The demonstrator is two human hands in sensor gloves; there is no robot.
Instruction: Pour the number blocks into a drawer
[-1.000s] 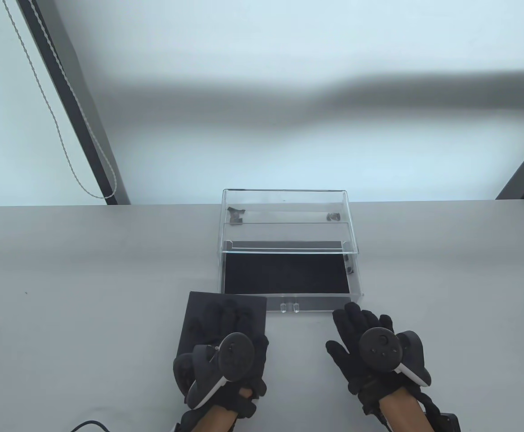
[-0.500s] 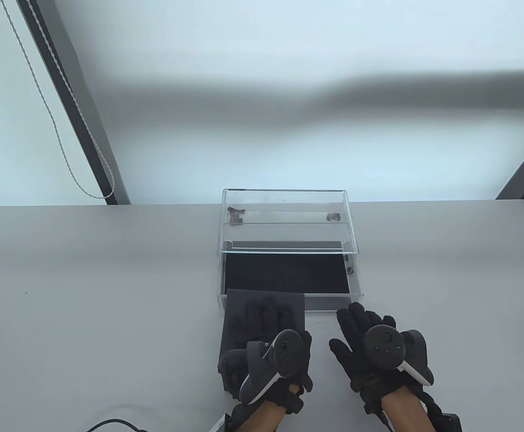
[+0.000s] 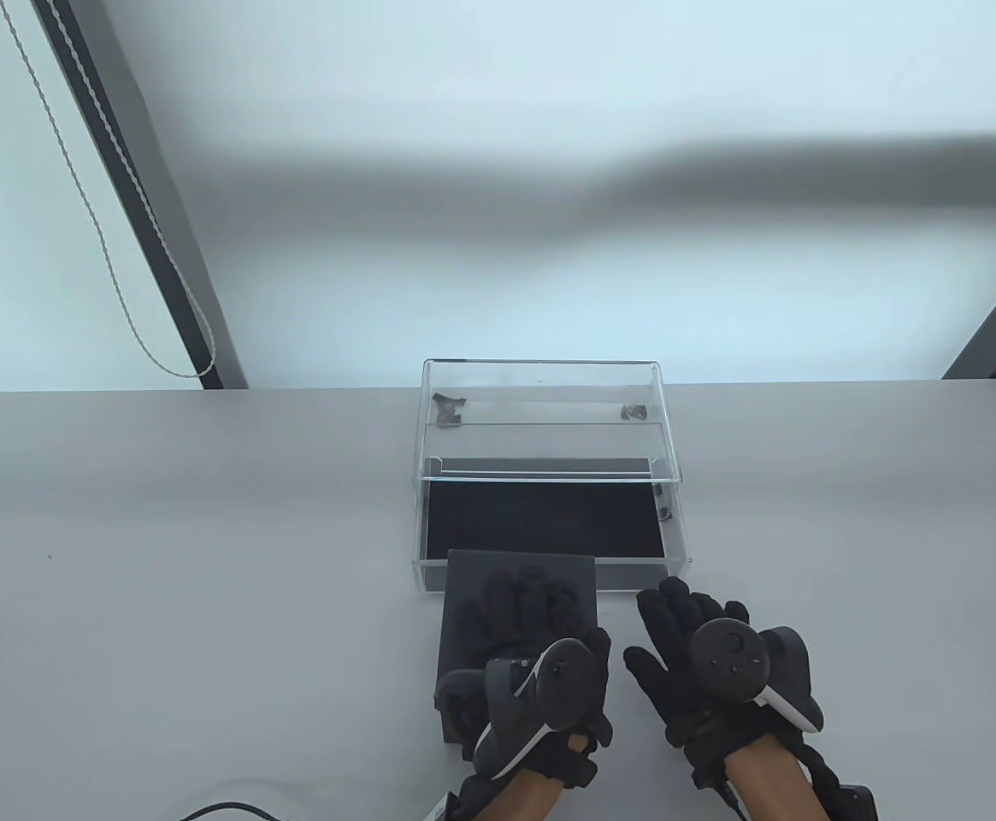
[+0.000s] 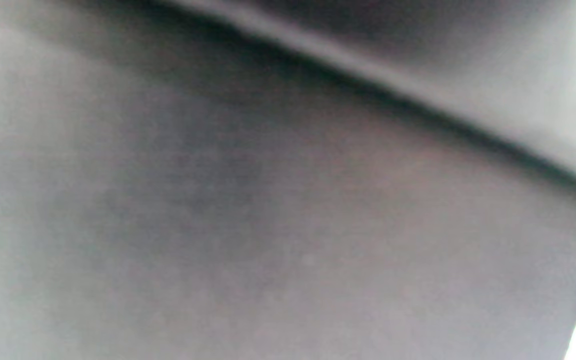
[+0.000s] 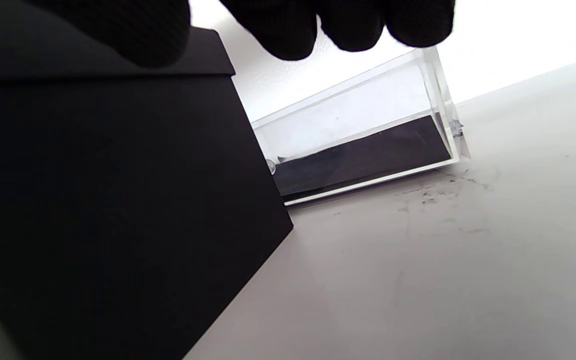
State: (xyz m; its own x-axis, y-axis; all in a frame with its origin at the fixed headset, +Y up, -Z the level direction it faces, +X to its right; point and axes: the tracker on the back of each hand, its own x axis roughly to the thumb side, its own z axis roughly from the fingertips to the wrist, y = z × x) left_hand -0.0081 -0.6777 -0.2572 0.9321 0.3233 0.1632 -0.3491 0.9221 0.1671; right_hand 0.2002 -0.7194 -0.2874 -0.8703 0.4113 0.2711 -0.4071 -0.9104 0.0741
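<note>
Black box (image 3: 519, 569), matte, squarish, lid on, sits centre-bottom of the table view on the grey surface (image 3: 164, 530), far edge overlapping the drawer front. Clear acrylic drawer (image 3: 549, 513) w/ black liner, pulled open toward the bottom of frame, out of its clear housing (image 3: 542, 389) above it. No blocks visible.
</note>
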